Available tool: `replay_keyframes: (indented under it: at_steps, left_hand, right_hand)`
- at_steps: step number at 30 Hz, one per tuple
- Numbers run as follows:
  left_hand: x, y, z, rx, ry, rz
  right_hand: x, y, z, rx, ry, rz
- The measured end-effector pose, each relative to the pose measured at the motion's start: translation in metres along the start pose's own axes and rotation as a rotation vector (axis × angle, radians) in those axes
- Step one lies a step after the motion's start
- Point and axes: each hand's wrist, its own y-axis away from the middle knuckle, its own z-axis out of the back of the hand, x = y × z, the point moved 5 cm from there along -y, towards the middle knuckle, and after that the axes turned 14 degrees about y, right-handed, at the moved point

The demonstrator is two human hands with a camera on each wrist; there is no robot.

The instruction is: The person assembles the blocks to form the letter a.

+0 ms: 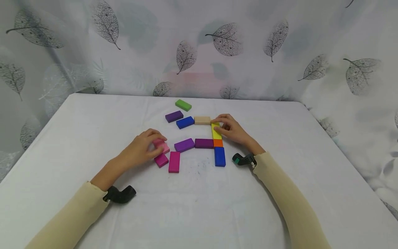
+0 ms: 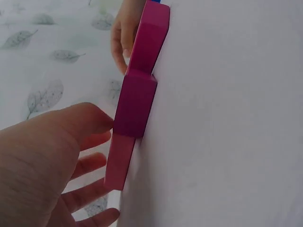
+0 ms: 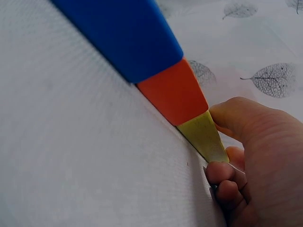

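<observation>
My left hand [image 1: 141, 147] is at the pink block [image 1: 161, 146], its thumb on the near side and curled fingers on the far side. A magenta block [image 1: 161, 160] touches the pink one's near edge, and another magenta block [image 1: 174, 162] lies just right of it. With thumb and fingertips my right hand [image 1: 231, 129] pinches the yellow block [image 1: 216, 131], which lies flat on the table. The orange block [image 3: 175, 92] meets the yellow block's near end, and a blue block [image 1: 219, 156] continues that column. In the left wrist view, magenta blocks partly cover the pink block [image 2: 120, 163].
A beige block [image 1: 202, 120], a second blue block [image 1: 185, 122], a dark purple block [image 1: 174, 116] and a green block [image 1: 183, 105] lie farther back. A violet block [image 1: 184, 145] and a plum block [image 1: 204, 143] span the middle. The white-covered table [image 1: 186, 214] backs onto a leaf-patterned curtain.
</observation>
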Motion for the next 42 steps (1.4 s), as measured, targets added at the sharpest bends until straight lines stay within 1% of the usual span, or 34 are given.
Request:
replay_keyframes:
  at_steps: [5, 7, 9, 12, 14, 16, 19, 24, 31, 39, 42]
  left_hand:
    - [0.010, 0.002, 0.004, 0.093, 0.042, 0.042]
    - [0.013, 0.002, 0.005, 0.121, 0.050, 0.032]
    - [0.013, 0.002, 0.005, 0.150, 0.049, -0.006]
    - [0.012, 0.003, 0.004, 0.189, 0.026, -0.085]
    - [0.011, 0.003, 0.003, 0.205, 0.005, -0.120]
    - [0.012, 0.003, 0.004, 0.210, -0.010, -0.129]
    - [0.011, 0.003, 0.005, 0.212, -0.006, -0.116]
    - [0.012, 0.003, 0.007, 0.201, 0.011, -0.096]
    - [0.015, 0.002, 0.007, 0.189, 0.011, -0.073]
    - [0.017, 0.001, 0.010, 0.167, 0.025, -0.042]
    - [0.015, 0.000, 0.011, 0.153, 0.026, -0.046]
  right_hand:
    - [0.001, 0.000, 0.000, 0.001, -0.010, -0.001]
    - [0.002, 0.000, 0.001, 0.001, -0.010, 0.001]
    - [0.003, 0.001, 0.001, 0.002, -0.009, 0.000]
    - [0.002, 0.000, 0.001, 0.003, -0.006, -0.001]
    - [-0.006, -0.003, -0.003, 0.001, -0.007, -0.003]
    - [-0.016, -0.006, -0.007, -0.006, -0.006, -0.002]
    - [-0.032, -0.011, -0.013, -0.016, -0.006, -0.003]
    - [-0.038, -0.013, -0.015, -0.023, -0.013, 0.000]
    - [-0.038, -0.012, -0.014, -0.021, -0.012, 0.019]
    - [-0.037, -0.013, -0.015, -0.020, -0.006, 0.005]
    - [-0.019, -0.007, -0.008, -0.011, 0.003, 0.000]
